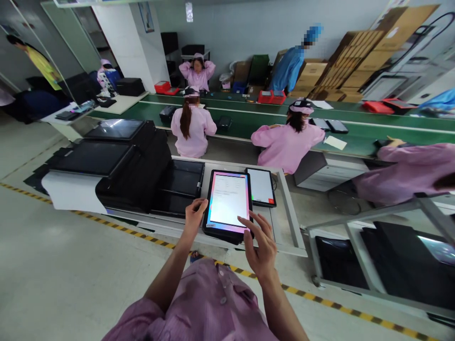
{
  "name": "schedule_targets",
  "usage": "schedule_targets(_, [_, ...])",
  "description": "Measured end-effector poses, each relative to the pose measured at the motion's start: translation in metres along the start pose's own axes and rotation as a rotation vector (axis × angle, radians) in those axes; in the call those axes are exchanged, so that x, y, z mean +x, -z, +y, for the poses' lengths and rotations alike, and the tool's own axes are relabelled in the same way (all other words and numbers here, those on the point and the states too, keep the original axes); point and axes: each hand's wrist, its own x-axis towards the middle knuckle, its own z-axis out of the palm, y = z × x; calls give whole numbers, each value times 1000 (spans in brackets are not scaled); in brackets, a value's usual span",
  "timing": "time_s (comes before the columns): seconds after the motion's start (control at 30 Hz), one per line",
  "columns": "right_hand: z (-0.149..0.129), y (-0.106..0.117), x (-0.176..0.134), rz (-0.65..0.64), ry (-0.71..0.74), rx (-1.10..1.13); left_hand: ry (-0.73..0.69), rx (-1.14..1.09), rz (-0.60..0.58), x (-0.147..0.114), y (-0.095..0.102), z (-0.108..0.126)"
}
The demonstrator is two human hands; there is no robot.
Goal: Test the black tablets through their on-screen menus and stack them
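A tablet (230, 199) with a lit white page framed in pink and blue lies face up before me, on top of another dark device. My right hand (262, 241) is over its lower right corner, fingers spread, the index fingertip at the screen. Beside the tablet's left edge is my left hand (195, 214), its fingers curled together; whether anything is pinched in them is hidden. Just behind and to the right, a second tablet (262, 187) shows a white screen with a red patch in one corner.
Black devices (138, 161) are stacked on the left of the white-framed cart (289, 213). Past it, several people in pink sit along a green workbench (241, 106). A rack (366, 227) with dark panels stands at right. Yellow-black tape (313, 296) crosses the floor.
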Motion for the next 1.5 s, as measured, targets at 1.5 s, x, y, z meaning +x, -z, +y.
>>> schedule_targets(1.5, [11, 10, 25, -198, 66, -52, -61, 63, -29, 6, 4, -7])
